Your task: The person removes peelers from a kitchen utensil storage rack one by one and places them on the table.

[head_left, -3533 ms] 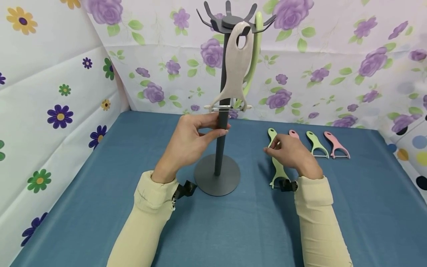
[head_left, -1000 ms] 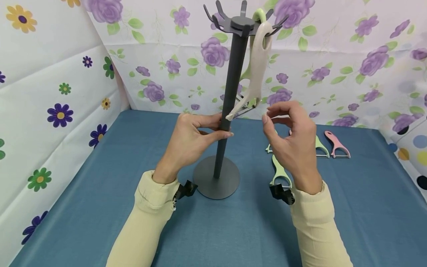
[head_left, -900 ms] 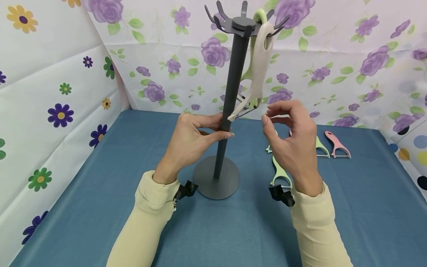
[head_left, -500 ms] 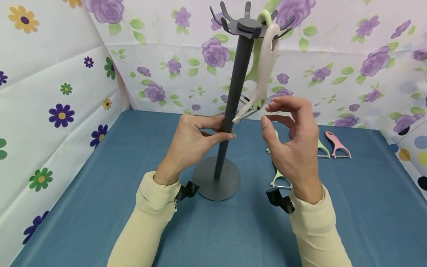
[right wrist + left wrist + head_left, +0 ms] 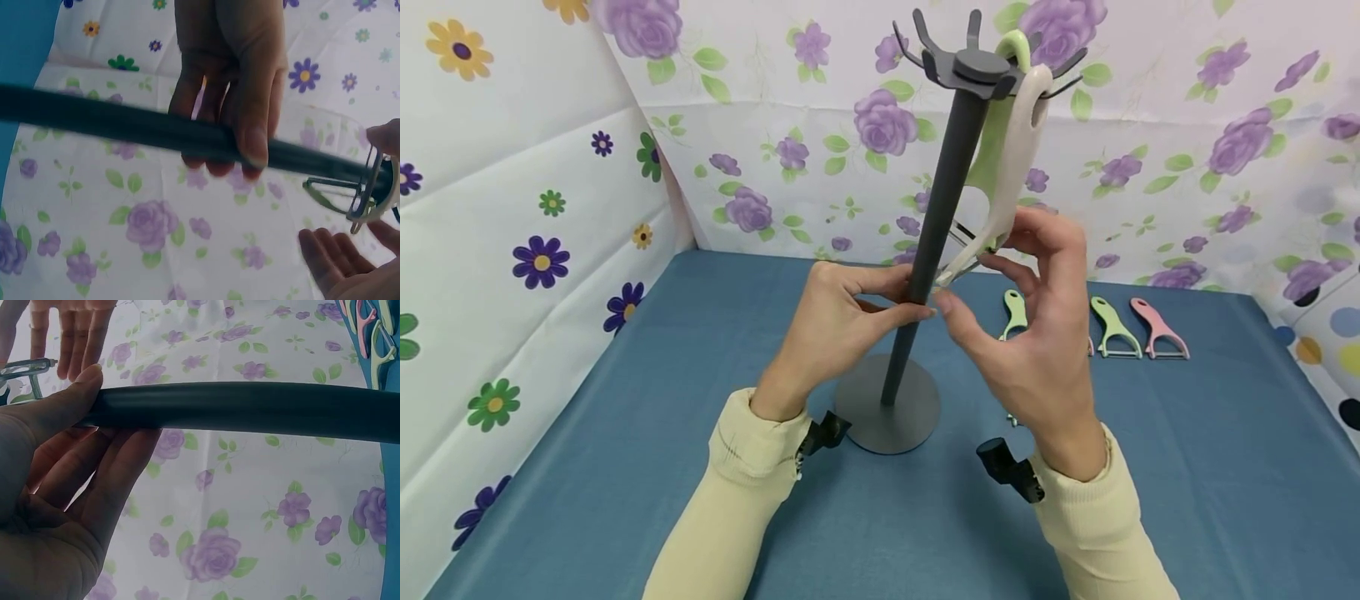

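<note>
My left hand grips the dark pole of a rotary hook stand between thumb and fingers; the pole leans right. From one hook hangs a cream-white peeler, with a light green peeler partly hidden behind it. My right hand is at the white peeler's blade end, thumb by one tip and fingers by the other side. In the right wrist view, the right thumb is against or very near the peeler, and the fingers extend loosely apart below it.
On the blue cloth at right lie a green peeler, another green peeler and a pink peeler. My right hand mostly hides a further pink one and a nearer green one. The stand's round base sits on the cloth.
The stand's top has swung right and turned, carrying both hanging peelers. My right hand rose from the lying peelers, then moved left to the white peeler's blade end. The left hand kept its grip.
</note>
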`<state>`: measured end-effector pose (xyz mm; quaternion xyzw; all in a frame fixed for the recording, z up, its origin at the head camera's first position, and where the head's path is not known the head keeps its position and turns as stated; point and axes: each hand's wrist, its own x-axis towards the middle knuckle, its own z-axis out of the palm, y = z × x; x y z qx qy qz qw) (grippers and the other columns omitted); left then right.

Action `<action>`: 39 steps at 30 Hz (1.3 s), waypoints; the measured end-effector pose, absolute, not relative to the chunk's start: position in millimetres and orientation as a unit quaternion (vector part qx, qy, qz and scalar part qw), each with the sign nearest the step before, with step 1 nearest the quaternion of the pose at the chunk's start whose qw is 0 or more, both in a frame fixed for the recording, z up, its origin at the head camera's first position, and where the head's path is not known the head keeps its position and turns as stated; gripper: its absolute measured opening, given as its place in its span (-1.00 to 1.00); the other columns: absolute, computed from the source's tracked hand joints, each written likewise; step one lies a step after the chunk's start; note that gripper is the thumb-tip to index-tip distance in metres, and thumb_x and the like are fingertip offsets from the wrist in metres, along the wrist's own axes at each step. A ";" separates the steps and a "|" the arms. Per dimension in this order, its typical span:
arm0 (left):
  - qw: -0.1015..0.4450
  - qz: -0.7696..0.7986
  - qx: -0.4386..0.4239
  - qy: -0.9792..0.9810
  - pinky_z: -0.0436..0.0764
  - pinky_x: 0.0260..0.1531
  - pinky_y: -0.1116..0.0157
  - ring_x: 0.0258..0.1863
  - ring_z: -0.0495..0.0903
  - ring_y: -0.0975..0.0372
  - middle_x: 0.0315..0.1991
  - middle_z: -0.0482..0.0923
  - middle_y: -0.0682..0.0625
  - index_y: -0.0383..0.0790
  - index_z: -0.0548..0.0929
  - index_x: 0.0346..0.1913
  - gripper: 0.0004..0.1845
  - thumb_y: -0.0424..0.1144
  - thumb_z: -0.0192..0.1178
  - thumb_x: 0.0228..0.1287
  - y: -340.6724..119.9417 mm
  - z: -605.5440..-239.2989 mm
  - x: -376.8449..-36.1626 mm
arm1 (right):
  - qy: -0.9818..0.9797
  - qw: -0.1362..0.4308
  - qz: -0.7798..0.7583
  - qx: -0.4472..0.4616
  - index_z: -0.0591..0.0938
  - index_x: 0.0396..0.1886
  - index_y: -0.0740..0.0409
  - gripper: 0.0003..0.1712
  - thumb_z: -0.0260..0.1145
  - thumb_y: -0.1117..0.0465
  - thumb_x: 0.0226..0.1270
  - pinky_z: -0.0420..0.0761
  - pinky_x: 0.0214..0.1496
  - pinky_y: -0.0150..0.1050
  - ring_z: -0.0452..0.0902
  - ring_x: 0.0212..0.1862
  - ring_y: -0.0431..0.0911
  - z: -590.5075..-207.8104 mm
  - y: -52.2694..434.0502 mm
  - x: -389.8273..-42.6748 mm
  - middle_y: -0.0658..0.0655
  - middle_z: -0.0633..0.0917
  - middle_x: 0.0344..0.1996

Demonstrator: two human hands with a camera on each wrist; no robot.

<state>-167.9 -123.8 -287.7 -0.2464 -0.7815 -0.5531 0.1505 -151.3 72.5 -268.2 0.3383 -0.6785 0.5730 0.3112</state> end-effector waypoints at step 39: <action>0.162 -0.534 -0.237 -0.795 0.79 -0.31 0.35 -0.21 0.80 0.32 -0.10 0.82 -0.05 -0.14 0.77 0.11 -0.61 -0.28 0.51 0.19 -127.5 -285.7 -167.0 | -0.641 0.402 0.583 0.296 0.47 0.27 0.42 -0.23 0.51 0.13 0.13 0.61 0.32 -0.10 0.43 0.22 0.10 -258.6 64.6 -135.8 0.17 0.49 0.18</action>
